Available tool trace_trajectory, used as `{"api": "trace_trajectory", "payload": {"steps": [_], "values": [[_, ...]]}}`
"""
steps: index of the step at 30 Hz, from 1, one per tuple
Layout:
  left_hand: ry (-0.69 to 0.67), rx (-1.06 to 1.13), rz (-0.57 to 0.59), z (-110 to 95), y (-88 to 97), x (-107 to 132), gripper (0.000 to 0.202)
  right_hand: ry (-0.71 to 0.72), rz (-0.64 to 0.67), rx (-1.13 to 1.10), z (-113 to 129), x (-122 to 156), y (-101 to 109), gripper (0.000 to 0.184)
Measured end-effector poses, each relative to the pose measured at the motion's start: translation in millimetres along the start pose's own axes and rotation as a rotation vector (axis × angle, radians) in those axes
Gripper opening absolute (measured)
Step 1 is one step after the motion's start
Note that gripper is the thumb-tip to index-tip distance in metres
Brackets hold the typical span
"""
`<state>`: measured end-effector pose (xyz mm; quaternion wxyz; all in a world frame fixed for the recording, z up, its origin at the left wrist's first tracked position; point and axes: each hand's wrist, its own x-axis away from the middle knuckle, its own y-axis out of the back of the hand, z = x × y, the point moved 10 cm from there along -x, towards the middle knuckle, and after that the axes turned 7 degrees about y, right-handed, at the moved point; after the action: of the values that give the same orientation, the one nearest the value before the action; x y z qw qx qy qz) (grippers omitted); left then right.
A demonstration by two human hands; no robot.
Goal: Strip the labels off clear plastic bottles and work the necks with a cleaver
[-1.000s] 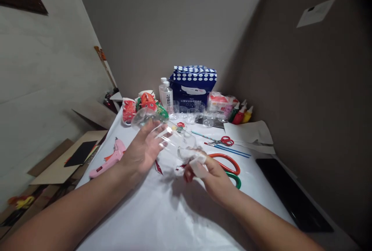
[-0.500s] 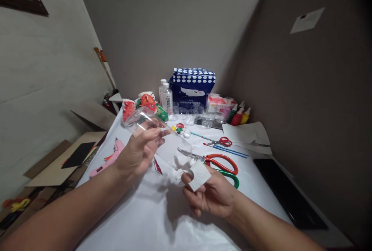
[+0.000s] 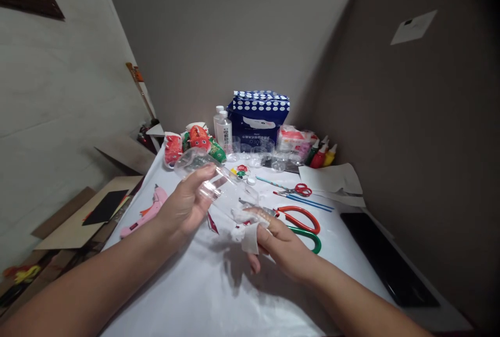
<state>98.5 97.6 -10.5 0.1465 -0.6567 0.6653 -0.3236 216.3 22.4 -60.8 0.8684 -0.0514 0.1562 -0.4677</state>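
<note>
A clear plastic bottle (image 3: 233, 187) lies tilted in the grip of my left hand (image 3: 183, 204), thumb on top and fingers beneath. My right hand (image 3: 283, 246) pinches a small white paper-like piece (image 3: 250, 239) at the near end of the bottle, fingers close against its rim. What the white piece is made of I cannot make out. Just behind my right hand lie large scissors with an orange and a green handle (image 3: 317, 221), their blades seen partly through the plastic. Under the bottle is a small dark red scrap (image 3: 212, 222).
To the left lies a pink glue gun (image 3: 152, 211). Small red-handled scissors (image 3: 303, 189) and blue brushes (image 3: 308, 201) lie behind. Farther back stand white-capped bottles (image 3: 224, 134), a blue package (image 3: 260, 118), plush-looking red figures (image 3: 200, 138) and paint bottles (image 3: 320, 154). A black slab (image 3: 386, 259) lies right.
My right hand has turned over and brought the white piece against the bottle's near end. The bottle has shifted slightly in my left hand, whose fingers now lie beneath it.
</note>
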Motion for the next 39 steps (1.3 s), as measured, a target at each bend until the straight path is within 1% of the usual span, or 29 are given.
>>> {"api": "trace_trajectory", "payload": {"steps": [2, 4, 6, 7, 10, 12, 14, 16, 18, 19, 20, 22, 24, 26, 28, 29, 30, 32, 33, 34, 35, 37, 39], "values": [[0.002, -0.006, 0.055, -2, -3.1, 0, 0.018, -0.031, 0.012, -0.268, -2, 0, -8, 0.032], [0.009, -0.026, 0.11, -3, -7.2, 0, 0.018, -0.078, 0.014, -0.465, -4, 1, -15, 0.024], [-0.012, -0.051, 0.135, -7, -10.0, 2, 0.019, -0.119, 0.015, -0.545, -6, 1, -18, 0.022], [-0.017, -0.068, 0.14, -8, -11.0, 3, 0.02, -0.128, 0.016, -0.544, -6, 1, -18, 0.019], [-0.017, -0.099, 0.132, -8, -12.1, 5, 0.022, -0.104, -0.009, -0.419, -3, -1, -11, 0.017], [-0.016, -0.075, 0.096, -5, -8.5, 5, 0.023, -0.052, -0.06, -0.276, -1, -3, 1, 0.017], [0.022, -0.032, 0.045, 1, -2.7, 1, 0.023, 0.004, -0.136, -0.139, 1, -3, 16, 0.014], [0.096, 0.004, 0.004, 11, 2.1, -3, 0.027, 0.048, -0.183, 0.076, 4, -1, 27, 0.021], [0.147, 0.009, -0.013, 17, 3.8, -6, 0.028, 0.056, -0.164, 0.266, 5, 0, 27, 0.024], [0.152, 0.005, -0.019, 17, 4.2, -6, 0.027, 0.05, -0.137, 0.308, 5, 0, 23, 0.025], [0.147, -0.002, -0.024, 16, 4.5, -6, 0.024, 0.045, -0.109, 0.303, 4, 0, 19, 0.028], [0.125, -0.014, -0.018, 12, 3.7, -5, 0.02, 0.038, -0.07, 0.155, 3, 0, 9, 0.033], [0.093, -0.02, 0.006, 8, 1.8, -3, 0.018, 0.026, -0.055, -0.05, 3, -1, 1, 0.034], [0.055, -0.027, 0.037, 3, -0.2, -2, 0.018, -0.026, -0.05, -0.294, 1, -1, -5, 0.029], [0.02, -0.031, 0.079, -3, -3.3, 0, 0.018, -0.091, -0.033, -0.499, -2, 0, -10, 0.018], [0.011, -0.034, 0.104, -5, -5.5, 2, 0.018, -0.114, -0.019, -0.564, -2, 1, -12, 0.018], [0.009, -0.037, 0.13, -6, -7.9, 4, 0.019, -0.129, -0.008, -0.604, -1, 1, -14, 0.021], [0.022, -0.041, 0.169, -7, -11.8, 7, 0.022, -0.126, 0.005, -0.621, 0, 1, -13, 0.027], [0.032, -0.036, 0.179, -6, -12.8, 8, 0.024, -0.106, 0.009, -0.601, 2, 1, -12, 0.029], [0.035, -0.021, 0.18, -5, -13.0, 7, 0.024, -0.073, 0.005, -0.535, 3, 0, -9, 0.032], [0.036, -0.001, 0.176, -4, -12.6, 6, 0.024, -0.029, -0.014, -0.404, 5, 0, -4, 0.032], [0.045, 0.039, 0.146, 0, -9.8, 2, 0.022, 0.08, -0.075, 0.021, 13, 1, 9, 0.03], [0.071, 0.049, 0.101, 6, -5.7, -4, 0.024, 0.139, -0.099, 0.444, 20, 3, 14, 0.027]]}}
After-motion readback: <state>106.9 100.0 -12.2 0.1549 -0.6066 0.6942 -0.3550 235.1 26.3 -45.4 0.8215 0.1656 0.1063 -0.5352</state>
